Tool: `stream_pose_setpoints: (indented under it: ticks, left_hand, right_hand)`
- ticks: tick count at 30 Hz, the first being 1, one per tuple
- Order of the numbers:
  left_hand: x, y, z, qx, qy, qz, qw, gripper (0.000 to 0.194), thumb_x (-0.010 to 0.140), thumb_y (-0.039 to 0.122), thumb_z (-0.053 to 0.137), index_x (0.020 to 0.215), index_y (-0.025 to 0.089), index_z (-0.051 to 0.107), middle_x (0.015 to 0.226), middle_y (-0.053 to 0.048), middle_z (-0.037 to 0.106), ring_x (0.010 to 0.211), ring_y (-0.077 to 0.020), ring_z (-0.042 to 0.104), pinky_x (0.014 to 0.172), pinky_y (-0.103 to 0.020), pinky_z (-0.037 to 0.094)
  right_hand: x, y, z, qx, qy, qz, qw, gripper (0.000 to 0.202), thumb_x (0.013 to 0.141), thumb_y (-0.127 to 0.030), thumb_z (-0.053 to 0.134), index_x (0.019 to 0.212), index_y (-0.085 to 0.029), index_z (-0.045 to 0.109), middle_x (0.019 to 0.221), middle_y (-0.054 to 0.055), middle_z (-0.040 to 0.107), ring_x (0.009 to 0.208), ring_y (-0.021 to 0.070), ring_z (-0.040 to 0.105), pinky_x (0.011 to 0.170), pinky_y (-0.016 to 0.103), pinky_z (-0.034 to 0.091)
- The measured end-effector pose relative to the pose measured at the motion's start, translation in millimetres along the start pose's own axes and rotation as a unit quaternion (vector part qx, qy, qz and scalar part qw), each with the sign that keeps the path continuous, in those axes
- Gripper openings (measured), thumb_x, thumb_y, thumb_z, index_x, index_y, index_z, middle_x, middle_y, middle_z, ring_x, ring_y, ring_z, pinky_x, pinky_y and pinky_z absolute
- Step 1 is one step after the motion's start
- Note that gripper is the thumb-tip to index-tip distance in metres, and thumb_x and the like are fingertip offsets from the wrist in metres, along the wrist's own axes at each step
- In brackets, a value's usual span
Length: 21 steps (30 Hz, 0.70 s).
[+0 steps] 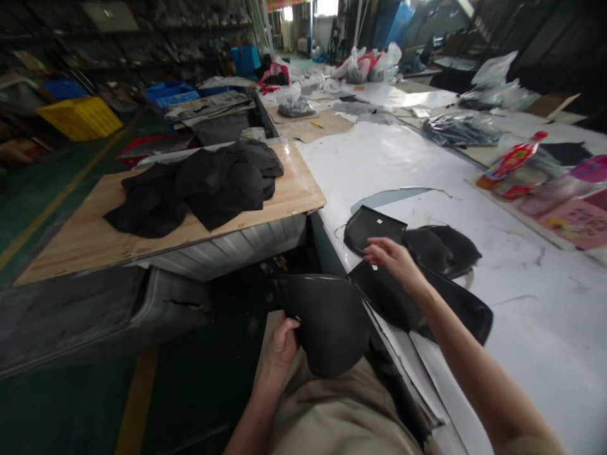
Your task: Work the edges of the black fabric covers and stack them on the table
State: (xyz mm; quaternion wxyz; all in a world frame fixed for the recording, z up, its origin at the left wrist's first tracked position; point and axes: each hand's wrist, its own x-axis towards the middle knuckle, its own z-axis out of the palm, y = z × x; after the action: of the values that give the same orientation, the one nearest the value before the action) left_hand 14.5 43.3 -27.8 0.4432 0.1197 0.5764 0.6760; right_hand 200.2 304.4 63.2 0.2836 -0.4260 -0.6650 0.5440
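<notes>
Gripping black panel (334,322), left hand (281,346) low; right hand (389,254) outstretched, loosely open, empty.

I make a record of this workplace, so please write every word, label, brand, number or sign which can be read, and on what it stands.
No text can be read with certainty.
Red bottle: yellowish marks on its label, too blurred.
Pink package: pale characters, too blurred.
Small white tags on the black pieces on the table: too small to tell if they bear text.
</notes>
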Motion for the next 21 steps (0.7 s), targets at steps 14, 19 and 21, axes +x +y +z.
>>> stream_pose_setpoints:
  ticks: [14, 19, 21]
  left_hand:
    - [-5.4, -4.2, -22.0, 0.017, -0.073, -0.007, 0.997, 0.029, 0.069, 0.022, 0.072, 0.098, 0.016, 0.071, 0.101, -0.006, 0.072, 0.098, -0.0222, 0.064, 0.09, -0.031, 0.047]
    - [-3.8, -41.0, -16.9, 0.049, -0.16, -0.049, 0.985, 0.036, 0.062, 0.026, 0.081, 0.094, 0.015, 0.068, 0.093, -0.007, 0.07, 0.085, -0.0196, 0.065, 0.08, -0.031, 0.05]
    - [-7.6, -56.4, -8.6, 0.083, -0.207, -0.087, 0.971, 0.031, 0.063, 0.031, 0.082, 0.086, 0.015, 0.068, 0.075, -0.004, 0.067, 0.068, -0.0166, 0.062, 0.069, -0.03, 0.05]
  right_hand:
    - [-111.3, -0.9, 63.4, 0.255, -0.097, 0.142, 0.951, 0.029, 0.063, -0.033, 0.086, 0.084, -0.02, 0.071, 0.076, 0.0, 0.073, 0.063, 0.0146, 0.066, 0.062, 0.025, 0.055]
    - [-124.0, -22.4, 60.9, 0.15, -0.112, 0.067, 0.98, 0.024, 0.066, -0.032, 0.085, 0.077, -0.017, 0.07, 0.068, -0.001, 0.068, 0.058, 0.0118, 0.059, 0.053, 0.021, 0.049]
    - [-130.5, -31.6, 60.3, 0.156, -0.124, 0.049, 0.979, 0.022, 0.067, -0.031, 0.084, 0.079, -0.018, 0.071, 0.069, -0.001, 0.068, 0.058, 0.0122, 0.059, 0.054, 0.022, 0.05]
